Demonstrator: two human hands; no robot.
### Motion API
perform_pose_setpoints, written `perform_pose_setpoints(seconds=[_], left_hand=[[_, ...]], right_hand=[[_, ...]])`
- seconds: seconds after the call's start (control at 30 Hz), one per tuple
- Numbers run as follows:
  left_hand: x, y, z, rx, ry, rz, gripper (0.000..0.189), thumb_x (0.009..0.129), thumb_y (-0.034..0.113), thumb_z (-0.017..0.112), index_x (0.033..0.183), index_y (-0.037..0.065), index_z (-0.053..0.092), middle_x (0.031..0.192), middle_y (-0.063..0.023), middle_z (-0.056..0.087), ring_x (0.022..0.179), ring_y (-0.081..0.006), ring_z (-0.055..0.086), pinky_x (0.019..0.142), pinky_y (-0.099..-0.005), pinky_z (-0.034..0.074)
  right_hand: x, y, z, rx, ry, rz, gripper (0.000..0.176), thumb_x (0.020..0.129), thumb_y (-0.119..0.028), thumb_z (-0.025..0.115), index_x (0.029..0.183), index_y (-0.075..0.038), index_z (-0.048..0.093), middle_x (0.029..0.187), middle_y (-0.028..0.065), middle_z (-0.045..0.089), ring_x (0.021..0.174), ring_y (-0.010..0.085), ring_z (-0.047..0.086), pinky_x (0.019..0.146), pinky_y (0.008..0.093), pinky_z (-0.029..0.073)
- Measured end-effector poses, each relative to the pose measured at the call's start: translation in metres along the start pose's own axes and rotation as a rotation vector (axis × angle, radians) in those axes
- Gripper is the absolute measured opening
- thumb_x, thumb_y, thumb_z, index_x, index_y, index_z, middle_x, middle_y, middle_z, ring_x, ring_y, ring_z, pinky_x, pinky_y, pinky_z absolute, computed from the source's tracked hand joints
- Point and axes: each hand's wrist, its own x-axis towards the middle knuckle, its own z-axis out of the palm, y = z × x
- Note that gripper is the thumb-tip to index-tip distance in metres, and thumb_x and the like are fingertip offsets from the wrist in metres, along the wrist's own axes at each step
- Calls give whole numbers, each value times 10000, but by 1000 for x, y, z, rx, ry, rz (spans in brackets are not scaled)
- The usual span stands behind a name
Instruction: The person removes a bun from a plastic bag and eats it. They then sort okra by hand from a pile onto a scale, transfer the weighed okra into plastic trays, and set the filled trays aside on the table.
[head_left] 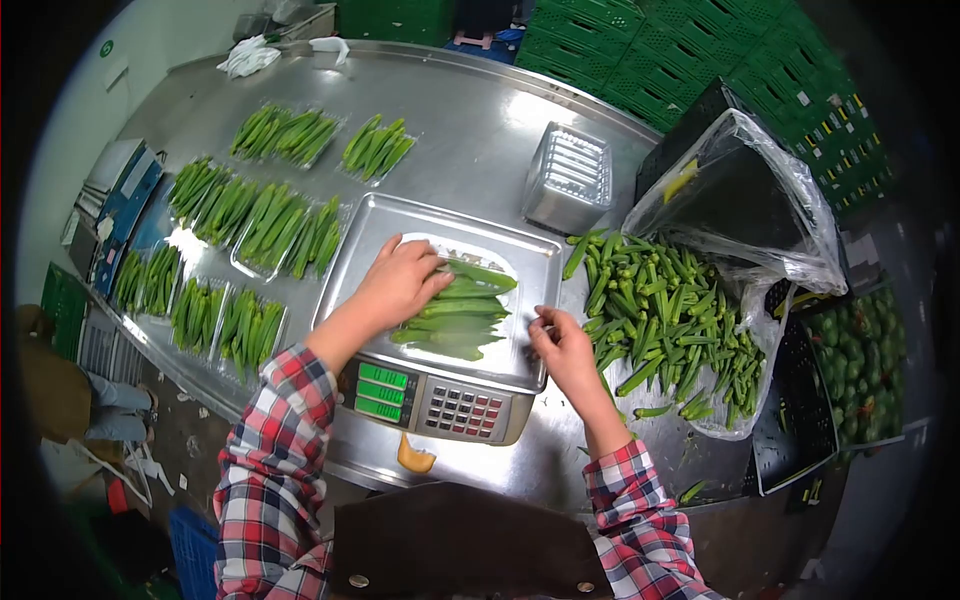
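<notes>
On the metal pan of a scale (515, 418), a bunch of okra (455, 318) is laid lengthwise in a clear tray (512, 292). The okra's upper left side is covered by the left hand (398, 282), whose fingers are held slightly apart. The right hand (563, 350) is held at the pan's right edge, thumb and fingertips close together; whether anything is pinched cannot be told. Loose okra (665, 315) is heaped to the right on a plastic bag (722, 422). Filled trays (268, 232) are lined up to the left, and a stack of clear containers (570, 178) is placed beyond the scale on the steel table (450, 115).
</notes>
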Motion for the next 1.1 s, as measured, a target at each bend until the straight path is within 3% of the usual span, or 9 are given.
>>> perform_pose_setpoints(seconds=[0.1, 0.13, 0.23, 0.47, 0.57, 0.63, 0.67, 0.77, 1.1], left_hand=[[0, 5, -5, -85, -81, -28, 320, 891, 287, 467, 1016, 27, 604, 1042, -142, 561, 1034, -289, 504, 1018, -479, 248], [0, -2, 1, -104, 2, 27, 294, 867, 264, 504, 1008, 31, 614, 952, -132, 577, 1002, -288, 511, 972, -432, 311], [-4, -5, -2, -218, 277, -49, 269, 859, 235, 520, 996, 22, 614, 968, -132, 579, 976, -302, 521, 913, -396, 369], [-54, -21, 6, -278, 148, -614, 346, 814, 150, 571, 1123, 2, 526, 900, -151, 595, 720, -264, 610, 653, -333, 480], [-51, -15, 14, -380, 153, -650, 473, 776, 68, 515, 1239, 13, 432, 976, -185, 582, 877, -325, 582, 776, -384, 468], [-56, -16, 26, -352, 261, -507, 461, 792, 27, 431, 1253, 25, 418, 1145, -244, 494, 1062, -371, 485, 916, -420, 389], [-58, -11, 24, -382, 264, -533, 461, 788, 21, 425, 1249, 41, 422, 1159, -239, 492, 1071, -373, 482, 917, -421, 391], [-71, -8, 32, -481, 527, -364, 512, 768, -54, 424, 1253, 111, 439, 852, -134, 445, 760, -280, 496, 717, -348, 426], [-141, -10, -11, -1273, 1046, -470, 596, 818, -82, 482, 1354, 71, 272, 911, -39, 397, 837, -146, 532, 788, -334, 526]], right_hand=[[1, 3, 8, 8, -32, 42, 330, 853, -104, 585, 1135, 51, 512, 873, 59, 590, 626, 92, 570, 566, 227, 479], [2, -1, 11, 82, -18, 120, 339, 808, -168, 608, 1097, 2, 557, 924, 147, 611, 763, 245, 613, 709, 327, 483], [9, -15, 8, 32, 46, 87, 327, 807, -167, 602, 1082, 5, 559, 935, 179, 609, 805, 278, 616, 732, 340, 479], [5, -17, -5, -129, -147, 237, 283, 805, -260, 586, 855, 14, 636, 767, 192, 638, 741, 329, 625, 710, 359, 485], [6, -8, 9, -124, -114, 212, 258, 799, -221, 562, 889, 12, 628, 789, 195, 637, 750, 332, 622, 713, 362, 486], [8, 21, 15, -213, -78, -70, 205, 844, -157, 548, 832, 46, 576, 621, 106, 613, 534, 146, 592, 484, 270, 454], [9, 28, 13, -95, -108, 20, 183, 853, -140, 527, 862, 39, 563, 665, 112, 623, 549, 156, 598, 480, 265, 463], [3, -7, 11, 364, -126, 233, 153, 885, -100, 465, 970, 19, 510, 868, 143, 630, 611, 189, 615, 480, 268, 500], [21, -101, 56, 513, -255, -30, 152, 912, -74, 431, 1012, 12, 507, 962, 92, 607, 711, 125, 600, 620, 239, 497]])
